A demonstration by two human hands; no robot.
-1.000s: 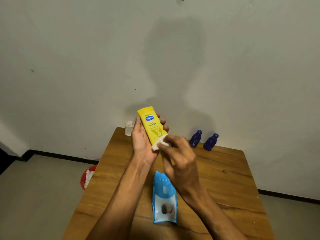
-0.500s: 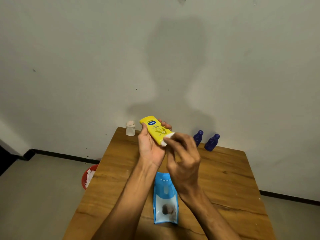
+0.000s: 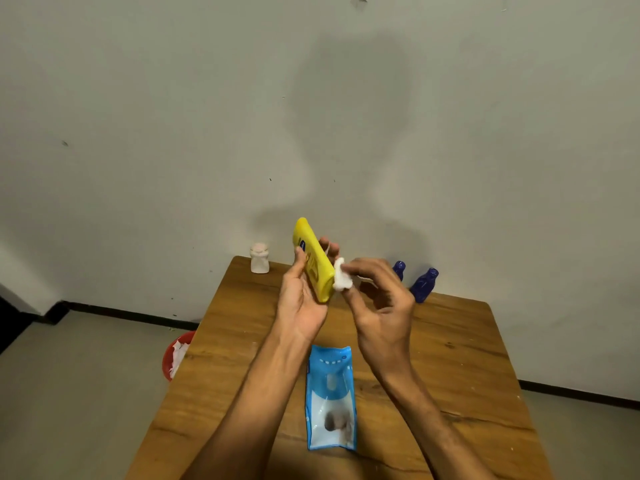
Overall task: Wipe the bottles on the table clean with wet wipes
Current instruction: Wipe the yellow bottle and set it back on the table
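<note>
My left hand [image 3: 300, 303] holds a yellow lotion bottle [image 3: 313, 259] above the wooden table [image 3: 460, 351], tilted with its narrow side toward me. A small bunched white wet wipe [image 3: 341, 279] is pinched in the fingertips of my right hand [image 3: 379, 299] and pressed against the bottle's right edge. Two dark blue bottles [image 3: 424, 285] stand at the table's far edge; the left one [image 3: 399, 270] is partly hidden behind my right hand. A small white bottle [image 3: 259, 258] stands at the far left corner.
A blue wet-wipe pack [image 3: 330, 398] lies flat on the table between my forearms. A red bin [image 3: 175, 355] with used white wipes sits on the floor left of the table. A plain wall rises right behind the table.
The yellow bottle has been turned in my left hand from label-facing to edge-on. My right hand has shifted the wipe from the bottle's lower front to its right side.
</note>
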